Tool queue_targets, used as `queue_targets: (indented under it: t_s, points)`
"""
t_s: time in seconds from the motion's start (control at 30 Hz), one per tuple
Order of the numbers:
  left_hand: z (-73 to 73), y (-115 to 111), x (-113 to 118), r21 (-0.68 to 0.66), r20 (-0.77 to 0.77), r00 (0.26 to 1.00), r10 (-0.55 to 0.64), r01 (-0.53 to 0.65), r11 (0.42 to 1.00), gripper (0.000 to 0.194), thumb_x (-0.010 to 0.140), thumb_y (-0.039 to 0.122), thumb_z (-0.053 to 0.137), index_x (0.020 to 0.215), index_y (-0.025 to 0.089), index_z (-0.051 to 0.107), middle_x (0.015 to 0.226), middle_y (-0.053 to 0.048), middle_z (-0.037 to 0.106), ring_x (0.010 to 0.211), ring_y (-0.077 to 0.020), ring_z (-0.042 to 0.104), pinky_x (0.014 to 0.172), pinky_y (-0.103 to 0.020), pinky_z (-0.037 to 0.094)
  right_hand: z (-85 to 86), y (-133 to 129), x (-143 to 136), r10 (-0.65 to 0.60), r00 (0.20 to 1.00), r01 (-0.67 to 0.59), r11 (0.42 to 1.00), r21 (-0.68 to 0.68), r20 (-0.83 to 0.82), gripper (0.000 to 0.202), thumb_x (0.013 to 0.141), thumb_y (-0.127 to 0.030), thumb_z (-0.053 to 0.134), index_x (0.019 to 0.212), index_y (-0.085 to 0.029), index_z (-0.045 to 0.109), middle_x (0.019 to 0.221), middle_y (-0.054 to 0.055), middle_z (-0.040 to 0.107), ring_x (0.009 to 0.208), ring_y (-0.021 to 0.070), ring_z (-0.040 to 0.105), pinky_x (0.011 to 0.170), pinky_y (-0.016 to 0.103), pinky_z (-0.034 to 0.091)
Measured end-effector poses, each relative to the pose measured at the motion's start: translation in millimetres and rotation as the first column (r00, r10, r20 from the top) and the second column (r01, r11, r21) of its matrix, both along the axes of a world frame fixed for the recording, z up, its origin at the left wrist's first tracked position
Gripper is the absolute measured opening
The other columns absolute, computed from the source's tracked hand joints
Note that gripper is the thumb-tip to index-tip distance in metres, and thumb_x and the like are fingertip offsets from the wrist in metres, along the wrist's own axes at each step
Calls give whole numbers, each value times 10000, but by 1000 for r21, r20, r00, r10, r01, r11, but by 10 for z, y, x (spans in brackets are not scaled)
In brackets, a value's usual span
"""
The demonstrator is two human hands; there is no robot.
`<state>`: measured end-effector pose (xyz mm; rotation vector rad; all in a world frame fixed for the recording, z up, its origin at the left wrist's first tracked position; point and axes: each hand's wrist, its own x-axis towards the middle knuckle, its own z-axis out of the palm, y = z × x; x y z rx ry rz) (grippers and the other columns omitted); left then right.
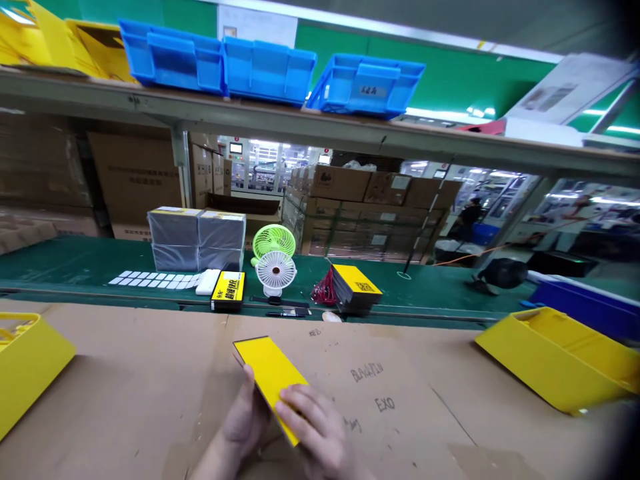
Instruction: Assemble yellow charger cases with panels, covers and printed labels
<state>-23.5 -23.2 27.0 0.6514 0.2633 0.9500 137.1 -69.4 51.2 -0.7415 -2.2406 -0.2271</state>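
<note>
A flat yellow box (273, 373) with dark edges is held tilted above the brown cardboard work surface (150, 380). My left hand (246, 417) grips its left side from beneath, with the thumb along the edge. Over the lower right part of the yellow face lie the curled fingers of my right hand (315, 427). Beyond, on the green bench (450, 287), stand a stack of yellow-topped boxes (357, 283), a bundle of red cords (325, 288), a black and yellow box (229, 288), a white fan (275, 272) and a green fan (273, 241).
Yellow bins stand at the left (35, 367) and right (555, 360) edges. Wrapped gray boxes (197, 239) and white labels (155, 280) lie on the bench's left. Blue bins (270, 70) line the overhead shelf (280, 110). Cartons (360, 213) are stacked behind.
</note>
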Motion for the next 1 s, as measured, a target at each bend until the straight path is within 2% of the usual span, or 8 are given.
queue_targets:
  t_s: [0.13, 0.27, 0.37, 0.5, 0.63, 0.77, 0.83, 1.0]
  points:
    - [57, -12, -71, -121, 33, 997, -72, 76, 990, 852, 710, 798, 361, 1153, 99, 567, 1105, -176, 602, 1152, -332, 483, 1019, -463, 318, 100, 18, -185, 120, 993, -121, 976, -182, -19, 431, 889, -461, 473, 1230, -200, 514, 1099, 97, 617, 1030, 242, 550, 886, 407, 485]
    - [56, -103, -53, -111, -3, 982, -189, 188, 976, 815, 671, 781, 471, 1157, 134, 570, 1120, -156, 614, 1175, -346, 472, 1022, -472, 307, 378, 208, -323, -154, 956, 83, 958, -275, -248, 299, 885, -259, 499, 1177, -229, 559, 1173, 82, 567, 1103, 227, 496, 973, 435, 405]
    - [48, -177, -18, -91, -73, 955, -287, 281, 956, 816, 620, 759, 563, 1126, 119, 596, 1095, -176, 635, 1164, -374, 480, 1013, -494, 307, 516, 416, -413, -304, 898, 174, 910, -376, -319, 286, 861, -281, 545, 1136, -227, 603, 1135, 77, 596, 1089, 233, 507, 957, 430, 411]
    - [13, -202, 6, -64, -103, 952, -289, 284, 957, 801, 610, 766, 559, 1083, 123, 622, 1039, -182, 662, 1079, -390, 545, 961, -525, 354, 520, 593, -489, -330, 886, 145, 864, -483, -324, 200, 876, -314, 531, 956, -222, 689, 872, 49, 682, 863, 203, 609, 789, 358, 501]
    - [-5, -184, 10, -59, -116, 957, -267, 262, 963, 849, 595, 782, 552, 1131, 124, 592, 1090, -181, 642, 1130, -391, 508, 998, -518, 321, 423, 587, -468, -315, 895, 131, 863, -488, -316, 271, 920, -274, 441, 1098, -221, 638, 1013, 53, 669, 975, 200, 596, 914, 394, 457]
    - [9, -145, 0, -42, -48, 968, -245, 244, 969, 870, 636, 784, 511, 1243, 160, 511, 1237, -142, 566, 1279, -355, 350, 1079, -492, 201, 291, 481, -341, -299, 951, 259, 908, -330, -77, 508, 860, -97, 383, 1352, -221, 405, 1387, 47, 409, 1318, 254, 284, 1086, 543, 197]
    - [6, -111, -9, -50, 28, 966, -257, 258, 965, 840, 692, 764, 467, 1279, 164, 479, 1286, -137, 527, 1301, -339, 318, 1094, -478, 165, 228, 396, -237, -265, 957, 285, 930, -232, 116, 630, 796, -22, 364, 1388, -234, 338, 1441, 17, 315, 1364, 256, 145, 1089, 567, 165]
    - [9, -34, -39, -132, 252, 950, -182, 220, 966, 757, 796, 697, 379, 1224, 88, 516, 1234, -190, 551, 1225, -350, 418, 1068, -467, 213, 181, 57, 272, -185, 940, 274, 908, -316, 286, 535, 809, -47, 400, 1267, -303, 500, 1278, -3, 532, 1285, 246, 352, 1070, 609, 189]
